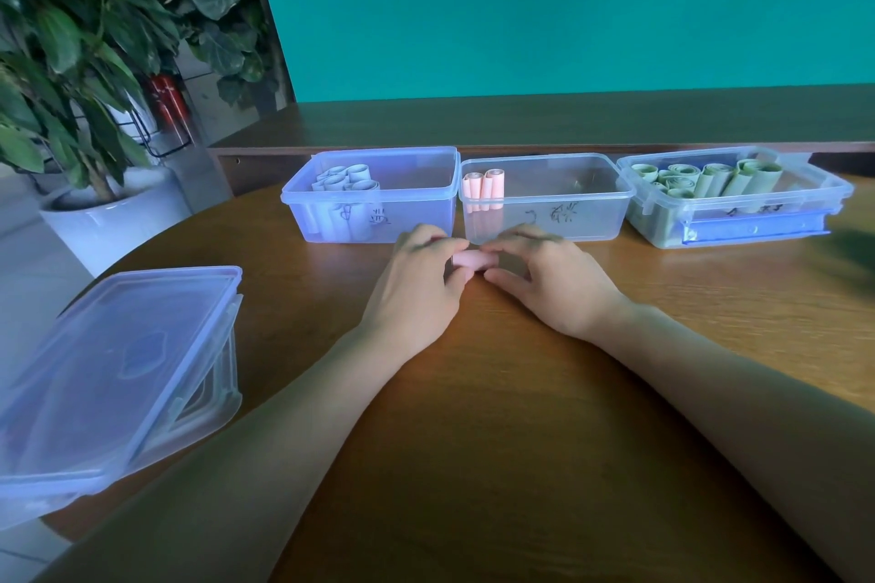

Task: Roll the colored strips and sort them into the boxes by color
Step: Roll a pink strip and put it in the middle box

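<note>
Your left hand (416, 284) and right hand (544, 279) both pinch the pink roll (473, 259) between them, low over the counter (473, 393), just before the middle box (544, 204).

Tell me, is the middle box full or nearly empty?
Nearly empty: the middle box holds only two pink rolls standing at its left end.

A pink roll (475, 258) is pinched between the left hand (419, 279) and right hand (544, 275) on the wooden table (473, 417), just in front of the middle box (544, 199), where two pink rolls (483, 189) are already stood.
</note>
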Action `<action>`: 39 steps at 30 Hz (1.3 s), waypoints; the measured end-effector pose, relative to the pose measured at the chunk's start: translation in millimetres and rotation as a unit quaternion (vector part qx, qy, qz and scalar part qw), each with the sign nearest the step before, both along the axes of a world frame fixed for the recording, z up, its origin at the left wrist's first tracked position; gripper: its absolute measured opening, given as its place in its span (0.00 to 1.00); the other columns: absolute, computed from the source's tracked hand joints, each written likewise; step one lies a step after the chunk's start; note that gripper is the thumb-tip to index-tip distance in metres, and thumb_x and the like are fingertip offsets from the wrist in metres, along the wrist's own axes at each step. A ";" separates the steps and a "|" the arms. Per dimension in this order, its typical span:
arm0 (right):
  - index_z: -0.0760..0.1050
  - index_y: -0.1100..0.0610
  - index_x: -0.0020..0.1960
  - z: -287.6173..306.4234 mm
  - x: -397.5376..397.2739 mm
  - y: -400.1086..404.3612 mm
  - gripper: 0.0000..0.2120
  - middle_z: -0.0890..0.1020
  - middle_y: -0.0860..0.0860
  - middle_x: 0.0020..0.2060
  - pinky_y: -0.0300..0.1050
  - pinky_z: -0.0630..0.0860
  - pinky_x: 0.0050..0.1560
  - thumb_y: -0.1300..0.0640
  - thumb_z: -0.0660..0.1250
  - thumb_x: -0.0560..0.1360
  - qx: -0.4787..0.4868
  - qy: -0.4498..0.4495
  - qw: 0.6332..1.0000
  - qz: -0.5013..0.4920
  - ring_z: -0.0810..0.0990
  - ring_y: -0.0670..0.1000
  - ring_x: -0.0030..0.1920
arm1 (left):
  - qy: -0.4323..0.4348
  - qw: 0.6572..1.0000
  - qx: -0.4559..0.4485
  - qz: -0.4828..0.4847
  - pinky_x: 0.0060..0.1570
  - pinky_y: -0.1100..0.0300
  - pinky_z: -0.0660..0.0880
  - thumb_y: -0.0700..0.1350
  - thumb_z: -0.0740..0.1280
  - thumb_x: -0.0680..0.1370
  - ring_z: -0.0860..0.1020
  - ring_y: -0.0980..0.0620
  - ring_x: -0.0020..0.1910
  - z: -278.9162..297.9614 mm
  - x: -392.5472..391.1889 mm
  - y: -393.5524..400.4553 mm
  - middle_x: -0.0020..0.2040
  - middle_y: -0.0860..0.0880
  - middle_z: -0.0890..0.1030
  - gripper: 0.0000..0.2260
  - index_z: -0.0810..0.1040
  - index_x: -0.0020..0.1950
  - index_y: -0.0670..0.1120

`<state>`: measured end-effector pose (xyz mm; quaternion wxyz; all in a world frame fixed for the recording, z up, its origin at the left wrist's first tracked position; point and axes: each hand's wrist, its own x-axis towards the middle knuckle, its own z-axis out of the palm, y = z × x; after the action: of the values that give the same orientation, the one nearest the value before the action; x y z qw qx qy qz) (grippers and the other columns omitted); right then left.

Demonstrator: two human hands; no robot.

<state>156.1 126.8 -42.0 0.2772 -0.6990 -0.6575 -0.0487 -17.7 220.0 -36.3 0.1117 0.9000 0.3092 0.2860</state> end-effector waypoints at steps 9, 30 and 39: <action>0.70 0.44 0.72 1.7 1.4 14.0 0.18 0.77 0.45 0.65 0.51 0.75 0.54 0.44 0.60 0.83 -0.056 -0.020 0.997 -0.046 0.77 0.51 0.62 | -0.005 1.000 0.002 -0.021 0.51 0.61 0.65 0.49 0.68 0.80 0.70 0.52 0.60 -2.3 6.5 10.4 0.60 0.55 0.78 0.11 0.76 0.62 0.53; 0.79 0.53 0.64 12.7 2.4 -53.9 0.14 0.83 0.42 0.46 0.33 0.74 0.35 0.54 0.70 0.79 0.068 0.285 0.956 0.023 0.79 0.44 0.34 | -0.053 0.995 0.024 -0.087 0.47 0.64 0.75 0.58 0.63 0.81 0.76 0.56 0.53 0.7 17.5 -24.2 0.55 0.53 0.79 0.16 0.77 0.63 0.50; 0.83 0.57 0.55 58.0 30.4 -49.2 0.09 0.85 0.46 0.38 0.31 0.72 0.33 0.55 0.73 0.77 0.130 0.288 0.948 -0.027 0.78 0.42 0.31 | -0.242 0.969 -0.017 -0.044 0.53 0.57 0.80 0.58 0.64 0.80 0.81 0.54 0.53 7.8 61.6 -40.4 0.58 0.52 0.82 0.18 0.78 0.65 0.50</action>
<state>186.5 77.6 16.0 0.5419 -0.6586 -0.5184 0.0619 43.9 179.7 -28.5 0.2112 0.8146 0.2382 0.4849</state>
